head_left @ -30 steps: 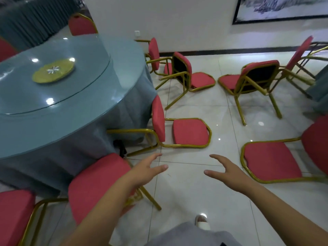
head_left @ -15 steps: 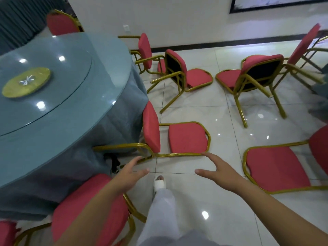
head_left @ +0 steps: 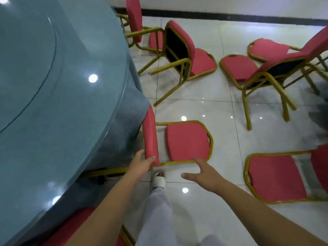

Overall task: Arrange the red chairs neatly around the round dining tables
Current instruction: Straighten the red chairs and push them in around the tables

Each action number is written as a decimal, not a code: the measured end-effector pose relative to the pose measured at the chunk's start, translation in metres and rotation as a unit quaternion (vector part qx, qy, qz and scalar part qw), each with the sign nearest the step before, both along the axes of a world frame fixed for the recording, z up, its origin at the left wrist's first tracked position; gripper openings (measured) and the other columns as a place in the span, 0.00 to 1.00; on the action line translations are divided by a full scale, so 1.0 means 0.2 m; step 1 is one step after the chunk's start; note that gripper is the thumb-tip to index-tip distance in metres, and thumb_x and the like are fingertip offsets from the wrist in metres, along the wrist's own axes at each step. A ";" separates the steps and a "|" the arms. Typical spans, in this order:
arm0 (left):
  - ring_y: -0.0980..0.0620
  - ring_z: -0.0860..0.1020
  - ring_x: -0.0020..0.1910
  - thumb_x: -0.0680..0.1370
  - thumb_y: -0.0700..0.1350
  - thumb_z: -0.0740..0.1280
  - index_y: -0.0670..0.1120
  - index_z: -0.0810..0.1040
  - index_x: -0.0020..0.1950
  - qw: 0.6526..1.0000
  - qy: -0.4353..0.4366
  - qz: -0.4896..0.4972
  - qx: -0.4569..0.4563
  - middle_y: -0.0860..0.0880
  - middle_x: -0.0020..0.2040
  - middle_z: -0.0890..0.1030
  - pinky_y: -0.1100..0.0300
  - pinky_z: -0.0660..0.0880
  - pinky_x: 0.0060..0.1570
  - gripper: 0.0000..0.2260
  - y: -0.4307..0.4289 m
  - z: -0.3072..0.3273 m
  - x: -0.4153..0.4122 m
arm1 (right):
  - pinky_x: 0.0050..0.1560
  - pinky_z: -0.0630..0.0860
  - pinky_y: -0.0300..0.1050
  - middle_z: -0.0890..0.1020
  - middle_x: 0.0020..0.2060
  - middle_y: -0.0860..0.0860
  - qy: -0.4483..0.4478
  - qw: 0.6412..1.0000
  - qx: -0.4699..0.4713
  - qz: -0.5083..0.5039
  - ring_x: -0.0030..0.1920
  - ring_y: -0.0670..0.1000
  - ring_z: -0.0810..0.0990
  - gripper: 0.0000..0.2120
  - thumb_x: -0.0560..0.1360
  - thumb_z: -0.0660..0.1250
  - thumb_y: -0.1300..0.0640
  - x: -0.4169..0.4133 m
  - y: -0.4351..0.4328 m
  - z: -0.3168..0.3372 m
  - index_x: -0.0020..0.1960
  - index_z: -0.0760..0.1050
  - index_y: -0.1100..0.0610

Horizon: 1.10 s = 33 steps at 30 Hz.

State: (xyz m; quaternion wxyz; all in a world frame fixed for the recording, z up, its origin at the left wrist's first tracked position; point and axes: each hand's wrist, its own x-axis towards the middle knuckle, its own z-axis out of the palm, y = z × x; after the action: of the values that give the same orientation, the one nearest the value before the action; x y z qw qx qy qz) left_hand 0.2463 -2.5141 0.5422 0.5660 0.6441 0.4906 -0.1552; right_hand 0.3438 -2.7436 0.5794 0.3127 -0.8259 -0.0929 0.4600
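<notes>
Red chair [head_left: 188, 141] toppled, seat pointing away from table [head_left: 53, 103]; left fingers [head_left: 150, 159] grip backrest [head_left: 150, 135]; right fingers [head_left: 199, 161] spread.

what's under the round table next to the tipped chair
Gold legs of the tipped chair run under the tablecloth; the cloth hides everything further in.

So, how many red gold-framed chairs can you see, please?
7 chairs: top by the blue round table, tipped beside it, centre, two upper right, lower right, bottom left; others may be hidden.
</notes>
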 end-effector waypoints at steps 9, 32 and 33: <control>0.43 0.66 0.73 0.79 0.51 0.68 0.47 0.58 0.80 0.994 0.099 0.042 -0.022 0.45 0.77 0.64 0.46 0.65 0.70 0.33 0.35 -0.44 0.38 | 0.66 0.65 0.44 0.65 0.76 0.52 0.065 0.996 -0.036 -0.041 0.74 0.54 0.65 0.42 0.72 0.74 0.44 0.15 0.43 -0.47 0.79 0.57 0.50; 0.50 0.75 0.60 0.73 0.49 0.73 0.59 0.63 0.74 0.983 0.091 -0.040 -0.154 0.54 0.63 0.76 0.51 0.73 0.55 0.32 -0.06 -0.77 0.92 | 0.49 0.69 0.44 0.72 0.57 0.50 0.177 0.952 -0.106 -0.224 0.53 0.52 0.74 0.29 0.75 0.73 0.48 0.54 -0.21 -1.06 0.72 0.68 0.53; 0.52 0.76 0.58 0.74 0.48 0.72 0.58 0.65 0.72 0.978 0.103 -0.078 -0.162 0.55 0.62 0.77 0.55 0.72 0.51 0.29 -0.08 -0.75 0.96 | 0.47 0.69 0.43 0.72 0.57 0.50 0.179 0.951 -0.103 -0.229 0.53 0.52 0.74 0.29 0.75 0.73 0.47 0.55 -0.22 -1.06 0.72 0.68 0.53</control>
State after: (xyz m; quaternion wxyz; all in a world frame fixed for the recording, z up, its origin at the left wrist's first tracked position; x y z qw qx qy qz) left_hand 0.4378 -2.5304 0.3929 0.5954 0.5603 0.4633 -0.3419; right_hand 0.4545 -2.7873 0.3682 0.3341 -0.7569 0.2043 0.5233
